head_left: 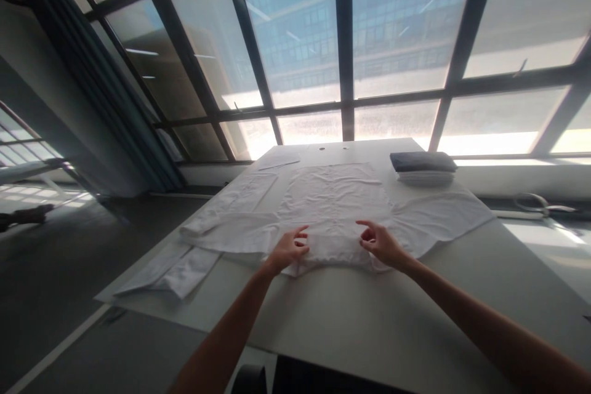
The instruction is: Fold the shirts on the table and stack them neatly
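Note:
A white long-sleeved garment (pixel 335 191) lies spread on the white table (pixel 323 308), its sleeves stretched out to both sides. The near edge looks gathered or folded over and is wrinkled. Over the left part of that edge is my left hand (pixel 287 250), index finger stretched out and fingers apart. My right hand (pixel 381 244) is at the right part, its index finger pointing inward and the others bent. Neither hand visibly grips the cloth, and the two are apart with the fabric between them.
More white cloth pieces (pixel 189 271) lie along the table's left side. A stack of folded cloth, dark on top of white (pixel 422 166), sits at the back right. Large windows (pixel 295 37) rise behind the table, and a dark curtain (pixel 92 68) hangs at left.

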The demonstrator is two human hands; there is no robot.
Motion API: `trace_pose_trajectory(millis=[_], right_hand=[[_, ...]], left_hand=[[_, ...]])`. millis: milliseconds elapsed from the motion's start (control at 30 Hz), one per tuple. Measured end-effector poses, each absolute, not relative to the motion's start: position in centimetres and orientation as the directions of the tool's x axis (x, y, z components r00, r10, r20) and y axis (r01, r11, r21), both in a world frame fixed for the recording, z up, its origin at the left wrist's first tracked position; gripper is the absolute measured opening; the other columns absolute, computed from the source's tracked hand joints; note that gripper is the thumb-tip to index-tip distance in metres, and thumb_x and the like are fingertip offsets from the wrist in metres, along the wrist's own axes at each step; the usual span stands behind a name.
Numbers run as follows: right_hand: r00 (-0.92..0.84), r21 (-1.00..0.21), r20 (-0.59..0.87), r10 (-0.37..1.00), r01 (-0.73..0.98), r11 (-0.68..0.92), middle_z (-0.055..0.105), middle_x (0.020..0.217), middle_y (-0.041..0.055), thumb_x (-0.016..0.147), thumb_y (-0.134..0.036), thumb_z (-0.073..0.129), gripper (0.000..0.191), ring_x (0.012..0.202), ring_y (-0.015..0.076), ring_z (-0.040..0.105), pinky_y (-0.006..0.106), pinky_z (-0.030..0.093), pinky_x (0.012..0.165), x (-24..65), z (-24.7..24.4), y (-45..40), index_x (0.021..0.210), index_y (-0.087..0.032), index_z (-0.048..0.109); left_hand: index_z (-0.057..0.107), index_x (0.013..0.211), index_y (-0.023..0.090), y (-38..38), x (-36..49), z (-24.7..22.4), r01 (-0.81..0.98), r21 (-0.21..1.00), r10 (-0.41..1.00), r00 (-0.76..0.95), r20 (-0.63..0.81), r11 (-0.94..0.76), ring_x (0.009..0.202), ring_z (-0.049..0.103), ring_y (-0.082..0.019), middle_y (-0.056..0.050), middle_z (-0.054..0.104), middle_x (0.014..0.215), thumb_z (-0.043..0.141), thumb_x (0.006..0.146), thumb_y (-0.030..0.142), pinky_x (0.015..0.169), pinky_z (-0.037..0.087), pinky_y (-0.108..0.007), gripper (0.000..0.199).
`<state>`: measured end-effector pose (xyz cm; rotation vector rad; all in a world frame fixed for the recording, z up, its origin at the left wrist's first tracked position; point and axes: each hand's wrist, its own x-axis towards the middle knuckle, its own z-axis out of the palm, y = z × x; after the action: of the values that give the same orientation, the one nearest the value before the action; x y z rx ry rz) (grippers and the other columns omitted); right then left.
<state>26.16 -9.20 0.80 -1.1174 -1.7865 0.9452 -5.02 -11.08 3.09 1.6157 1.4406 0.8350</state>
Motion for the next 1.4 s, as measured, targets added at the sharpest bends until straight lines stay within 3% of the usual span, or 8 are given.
trace_pose_trajectory(millis=[167,267,333,467,533,667,767,1400], right_hand=[[-0.589,-0.942,0.217,0.778,0.083,0.326,0.072,0.092,0.0037,0.085,-0.033,0.069,0.056,0.081,0.0175,0.067,0.031,0.054,0.074,28.1,3.1,-12.6,0.139,-0.021,0.057],[-0.774,-0.929,0.087,0.627,0.163,0.331,0.076,0.093,0.0053,0.089,-0.036,0.067,0.044,0.087,0.0206,0.07,0.034,0.055,0.08,29.4,3.7,-14.0,0.132,-0.023,0.066],[-0.704,-0.905,0.104,0.703,0.226,0.36,0.077,0.09,0.0058,0.092,-0.036,0.062,0.034,0.084,0.021,0.071,0.034,0.055,0.079,29.5,3.5,-13.4,0.121,-0.021,0.072],[-0.317,-0.834,0.252,0.914,0.409,0.371,0.078,0.1,0.0101,0.093,-0.025,0.049,0.034,0.097,0.0234,0.072,0.037,0.054,0.089,26.3,2.3,-9.6,0.114,-0.016,0.074],[-0.218,-0.731,0.265,0.939,0.59,0.343,0.073,0.12,0.0141,0.093,-0.02,0.044,0.04,0.116,0.0245,0.066,0.037,0.048,0.103,23.8,1.9,-7.8,0.122,-0.014,0.071],[-0.287,-0.426,0.233,0.929,0.829,0.363,0.048,0.153,0.0197,0.096,-0.018,0.041,0.052,0.143,0.0276,0.041,0.041,0.032,0.117,19.9,0.7,-6.6,0.146,-0.008,0.051],[-0.36,-0.305,0.184,0.915,0.864,0.401,0.036,0.161,0.019,0.1,-0.021,0.037,0.055,0.15,0.029,0.028,0.049,0.023,0.12,19.1,-0.8,-6.9,0.153,-0.01,0.042],[-0.356,-0.359,0.177,0.918,0.845,0.397,0.037,0.161,0.0154,0.1,-0.027,0.038,0.055,0.151,0.0261,0.027,0.046,0.016,0.122,19.6,-1.2,-7.0,0.152,-0.012,0.043]], left_hand=[[0.049,0.149,0.018,-14.8,-5.9,5.2,0.327,0.926,0.903,0.429,0.031,-0.188,0.077,0.063,-0.014,-0.004,0.069,0.091,0.074,0.084,0.032,0.07,0.049,-0.025,0.07],[0.056,0.144,0.022,-16.4,-6.7,7.2,0.404,0.89,0.735,0.666,-0.129,-0.211,0.089,0.068,-0.019,-0.009,0.075,0.106,0.075,0.087,0.035,0.08,0.052,-0.03,0.062],[0.059,0.141,0.021,-15.9,-6.9,8.2,0.448,0.872,0.643,0.731,-0.228,-0.199,0.092,0.07,-0.021,-0.011,0.075,0.112,0.073,0.089,0.037,0.083,0.053,-0.032,0.056],[0.063,0.133,0.013,-11.5,-4.8,7.8,0.473,0.834,0.818,0.573,-0.045,-0.285,0.092,0.072,-0.023,-0.014,0.076,0.11,0.056,0.098,0.041,0.085,0.055,-0.036,0.045],[0.063,0.133,0.013,-9.0,-2.5,6.2,0.584,0.712,0.883,0.457,0.11,-0.391,0.112,0.068,-0.026,-0.017,0.071,0.123,0.051,0.099,0.036,0.099,0.05,-0.041,0.043],[0.055,0.144,0.016,-6.9,1.9,1.5,0.779,0.382,0.866,0.471,0.164,-0.496,0.14,0.047,-0.028,-0.017,0.052,0.149,0.042,0.102,0.03,0.117,0.033,-0.047,0.046],[0.042,0.154,0.019,-7.1,3.0,-1.2,0.825,0.263,0.866,0.475,0.158,-0.501,0.151,0.03,-0.028,-0.015,0.039,0.16,0.036,0.105,0.032,0.121,0.023,-0.053,0.051],[0.04,0.155,0.02,-7.1,2.7,-1.8,0.825,0.271,0.868,0.468,0.166,-0.497,0.151,0.029,-0.028,-0.013,0.037,0.161,0.039,0.103,0.031,0.123,0.019,-0.051,0.053]])
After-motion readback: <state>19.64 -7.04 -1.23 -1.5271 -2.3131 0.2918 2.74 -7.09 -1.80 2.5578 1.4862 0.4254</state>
